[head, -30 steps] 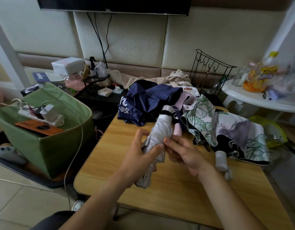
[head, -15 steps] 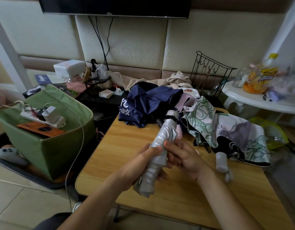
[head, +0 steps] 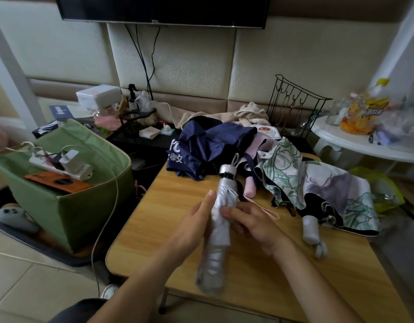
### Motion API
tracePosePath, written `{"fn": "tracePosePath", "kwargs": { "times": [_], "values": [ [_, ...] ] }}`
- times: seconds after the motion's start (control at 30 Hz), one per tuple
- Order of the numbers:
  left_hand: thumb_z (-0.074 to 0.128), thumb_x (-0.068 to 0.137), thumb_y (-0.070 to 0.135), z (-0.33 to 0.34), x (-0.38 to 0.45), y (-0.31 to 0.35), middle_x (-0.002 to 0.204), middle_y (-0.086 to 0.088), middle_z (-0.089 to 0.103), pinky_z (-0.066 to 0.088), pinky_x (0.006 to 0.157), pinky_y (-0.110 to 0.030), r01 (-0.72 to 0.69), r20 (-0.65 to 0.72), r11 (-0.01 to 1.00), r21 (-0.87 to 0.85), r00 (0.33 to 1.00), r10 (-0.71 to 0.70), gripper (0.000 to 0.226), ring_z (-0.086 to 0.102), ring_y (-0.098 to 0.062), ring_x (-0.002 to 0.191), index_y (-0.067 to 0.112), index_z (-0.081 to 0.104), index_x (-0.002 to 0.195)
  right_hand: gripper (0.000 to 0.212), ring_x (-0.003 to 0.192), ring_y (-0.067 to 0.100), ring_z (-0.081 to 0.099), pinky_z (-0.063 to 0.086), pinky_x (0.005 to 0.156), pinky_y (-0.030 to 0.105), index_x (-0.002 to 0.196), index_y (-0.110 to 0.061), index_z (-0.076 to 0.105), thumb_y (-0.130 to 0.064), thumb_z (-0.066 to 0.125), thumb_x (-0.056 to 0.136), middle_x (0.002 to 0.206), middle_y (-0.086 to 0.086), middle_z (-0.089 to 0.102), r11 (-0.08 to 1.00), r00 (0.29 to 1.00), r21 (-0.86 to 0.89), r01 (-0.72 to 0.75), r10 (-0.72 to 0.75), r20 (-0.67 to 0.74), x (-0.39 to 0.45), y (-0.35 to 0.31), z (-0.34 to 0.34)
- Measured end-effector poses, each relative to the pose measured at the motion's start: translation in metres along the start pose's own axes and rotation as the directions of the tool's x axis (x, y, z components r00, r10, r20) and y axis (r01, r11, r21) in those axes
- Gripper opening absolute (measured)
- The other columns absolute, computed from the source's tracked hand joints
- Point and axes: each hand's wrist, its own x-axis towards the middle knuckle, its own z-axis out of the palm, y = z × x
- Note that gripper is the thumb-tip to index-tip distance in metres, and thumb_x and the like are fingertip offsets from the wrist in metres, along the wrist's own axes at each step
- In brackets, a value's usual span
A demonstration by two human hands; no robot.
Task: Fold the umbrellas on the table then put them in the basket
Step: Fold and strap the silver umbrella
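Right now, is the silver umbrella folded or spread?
Folded: the silver umbrella is a narrow roll held between the left hand and right hand.

Above the wooden tabletop [head: 140, 231] a silver folded umbrella [head: 218, 231] is held between both hands: the left hand [head: 194, 227] lies along its left side with fingers nearly straight, while the right hand [head: 252, 223] curls its fingers [head: 227, 212] onto the cloth. Behind lie a navy umbrella [head: 208, 148], a pink one [head: 251, 187] and a floral umbrella [head: 322, 185], all unfolded. A green basket [head: 68, 206] stands left of the tabletop
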Motion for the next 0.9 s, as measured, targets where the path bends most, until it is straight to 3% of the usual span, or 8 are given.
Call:
{"fn": "tracePosePath", "kwargs": {
  "times": [0.13,0.23,0.37,0.5,0.57,0.67,0.77,0.9],
  "values": [
    [0.041,0.095,0.069,-0.004,0.003,0.006,0.11,-0.002,0.077,0.057,0.096,-0.041,-0.011,-0.024,0.994,-0.106,1.0,0.009,0.065,0.074,-0.017,0.104,0.017,0.068,0.125,0.031,0.045,0.001,0.042,0.033,0.048,0.013,0.061,-0.027,0.073,-0.025,0.061,0.089,0.052,-0.013,0.055,1.0,0.981,0.004,-0.022,0.021,0.19,-0.006,-0.005,0.008],
    [0.047,0.102,0.053,-0.001,0.005,0.004,0.109,-0.009,0.077,0.057,0.096,-0.052,-0.032,-0.095,0.985,-0.169,0.995,0.016,0.052,0.074,-0.026,0.102,0.007,0.065,0.121,0.035,0.047,-0.003,0.051,0.037,0.05,0.01,0.07,-0.021,0.066,-0.011,0.056,0.102,0.054,-0.016,0.059,0.998,0.974,0.032,-0.045,0.037,0.222,-0.008,-0.009,0.012],
    [0.042,0.107,0.045,0.0,0.007,0.0,0.11,-0.01,0.076,0.061,0.089,-0.049,-0.046,-0.106,0.987,-0.156,0.994,0.029,0.048,0.075,-0.027,0.1,0.004,0.061,0.123,0.03,0.048,0.003,0.041,0.029,0.049,0.018,0.075,-0.024,0.068,-0.031,0.06,0.103,0.058,-0.014,0.057,1.0,0.978,-0.002,-0.02,0.02,0.208,-0.007,-0.007,0.017],
    [0.035,0.106,0.049,-0.005,0.01,0.005,0.111,-0.014,0.076,0.06,0.09,-0.046,0.032,-0.037,0.968,-0.25,0.998,-0.043,0.057,0.073,-0.029,0.105,0.006,0.07,0.119,0.026,0.074,0.014,0.072,0.053,0.068,0.023,0.093,-0.003,0.07,-0.029,0.067,0.099,0.083,0.003,0.076,0.999,0.974,-0.048,-0.019,0.029,0.224,-0.006,-0.008,0.02],
    [0.037,0.107,0.049,-0.009,0.011,0.009,0.116,-0.014,0.075,0.057,0.095,-0.048,-0.021,-0.067,0.945,-0.328,0.998,-0.001,0.054,0.072,-0.03,0.109,0.005,0.063,0.124,0.042,0.081,0.027,0.072,0.056,0.075,0.036,0.094,0.0,0.07,-0.041,0.07,0.09,0.089,0.016,0.075,0.997,0.964,-0.076,-0.008,0.028,0.265,-0.004,-0.004,0.02],
    [0.042,0.107,0.042,-0.011,0.014,0.012,0.116,-0.019,0.073,0.054,0.098,-0.054,-0.069,-0.086,0.907,-0.415,0.996,0.036,0.049,0.071,-0.034,0.11,-0.002,0.057,0.124,0.038,0.077,0.027,0.072,0.055,0.072,0.032,0.091,-0.003,0.071,-0.041,0.067,0.087,0.085,0.016,0.074,0.999,0.97,-0.041,-0.035,0.044,0.24,-0.003,0.001,0.019],
    [0.048,0.103,0.044,-0.007,0.019,0.009,0.107,-0.015,0.074,0.059,0.088,-0.05,-0.054,-0.153,0.83,-0.556,0.988,-0.038,0.051,0.073,-0.032,0.107,-0.002,0.059,0.12,0.039,0.074,0.034,0.072,0.057,0.074,0.036,0.091,0.004,0.069,-0.035,0.06,0.095,0.084,0.024,0.073,0.997,0.963,-0.017,-0.071,0.073,0.26,0.001,0.003,0.021],
    [0.053,0.1,0.053,-0.001,0.024,0.008,0.098,-0.014,0.074,0.06,0.065,-0.04,-0.08,-0.288,0.825,-0.56,0.952,-0.104,0.047,0.073,-0.03,0.074,0.01,0.056,0.119,0.039,0.077,0.034,0.072,0.058,0.081,0.048,0.092,-0.002,0.071,-0.04,0.061,0.092,0.086,0.021,0.074,0.992,0.969,-0.099,-0.084,0.104,0.224,0.01,0.009,0.027]
  ]
}}
